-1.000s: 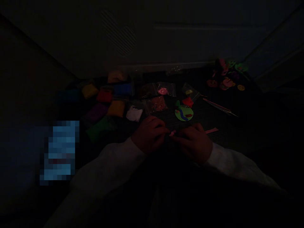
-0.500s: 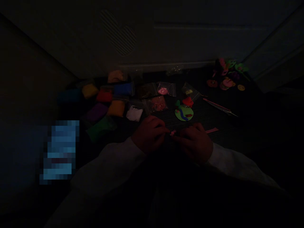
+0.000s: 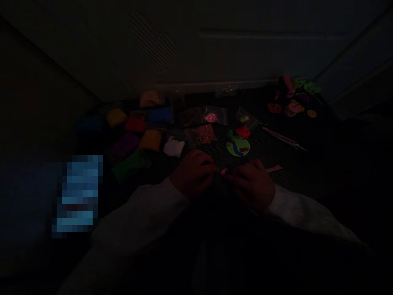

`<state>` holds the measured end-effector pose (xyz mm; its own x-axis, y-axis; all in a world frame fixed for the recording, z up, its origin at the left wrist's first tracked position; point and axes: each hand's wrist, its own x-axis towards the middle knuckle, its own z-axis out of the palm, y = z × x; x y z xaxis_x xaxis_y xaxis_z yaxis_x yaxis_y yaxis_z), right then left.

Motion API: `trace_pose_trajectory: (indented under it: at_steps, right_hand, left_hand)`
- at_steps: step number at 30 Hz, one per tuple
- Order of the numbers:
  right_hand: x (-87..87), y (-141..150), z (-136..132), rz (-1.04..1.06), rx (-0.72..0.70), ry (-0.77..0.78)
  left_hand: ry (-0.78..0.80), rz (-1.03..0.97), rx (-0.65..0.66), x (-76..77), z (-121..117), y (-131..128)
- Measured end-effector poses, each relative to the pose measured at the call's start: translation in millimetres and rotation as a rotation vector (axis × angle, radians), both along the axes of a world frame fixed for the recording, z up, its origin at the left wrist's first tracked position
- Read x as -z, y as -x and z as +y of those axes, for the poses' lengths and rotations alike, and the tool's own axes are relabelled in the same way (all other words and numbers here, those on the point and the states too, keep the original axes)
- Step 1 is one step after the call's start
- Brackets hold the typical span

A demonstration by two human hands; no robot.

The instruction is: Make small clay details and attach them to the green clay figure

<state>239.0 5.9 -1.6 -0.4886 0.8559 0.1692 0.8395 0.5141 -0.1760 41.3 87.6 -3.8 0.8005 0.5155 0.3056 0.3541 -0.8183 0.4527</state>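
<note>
The scene is very dark. My left hand [image 3: 193, 174] and my right hand [image 3: 252, 183] meet over a dark mat, fingers pinched together on a small pink piece of clay [image 3: 224, 171] held between them. Both wrists wear light sleeves. Just beyond the hands lies a green clay disc [image 3: 238, 146] with a blue strip and red bits on it, and a red lump [image 3: 242, 131] sits behind it. A pink strip [image 3: 274, 168] lies on the mat right of my right hand.
Several coloured clay packs [image 3: 135, 131] and a white lump [image 3: 173, 147] lie at the left. Clear bags with pink clay [image 3: 211, 118] sit behind. A thin tool [image 3: 284, 138] lies to the right. Finished clay figures [image 3: 294, 100] stand far right. A blurred blue patch [image 3: 78, 194] is at the left.
Both hands stay in place; only the fingers shift slightly on the pink piece.
</note>
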Motion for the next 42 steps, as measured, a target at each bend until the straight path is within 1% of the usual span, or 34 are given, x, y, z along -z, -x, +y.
trace_pose_trajectory:
  at_steps: [9, 19, 23, 27, 31, 37, 42]
  right_hand:
    - [-1.3, -0.3, -0.2, 0.000, 0.009, 0.014]
    - [-4.2, 0.3, 0.1, -0.001, 0.025, 0.057]
    - [-1.6, 0.1, 0.6, 0.041, 0.029, 0.027]
    - [-0.1, 1.1, 1.6, 0.119, 0.100, -0.023]
    - [-0.3, 5.7, 4.1, 0.142, 0.175, -0.050]
    - [-1.5, 14.1, 8.5, 0.139, 0.213, -0.013]
    - [-1.8, 15.6, 11.3, 0.132, 0.229, -0.009]
  left_hand:
    - [-0.004, 0.027, 0.004, -2.9, -0.4, -1.3]
    - [-0.009, 0.040, -0.017, -2.0, -1.3, -1.6]
    - [-0.012, 0.035, -0.032, -2.1, -1.1, -1.9]
    - [-0.015, 0.022, -0.048, -1.7, -0.3, -1.8]
    - [-0.020, 0.017, -0.045, -1.1, 0.3, -1.4]
    - [-0.024, 0.015, -0.056, 0.2, 0.0, -1.6]
    - [-0.004, 0.028, -0.048, -1.0, -0.3, -1.8]
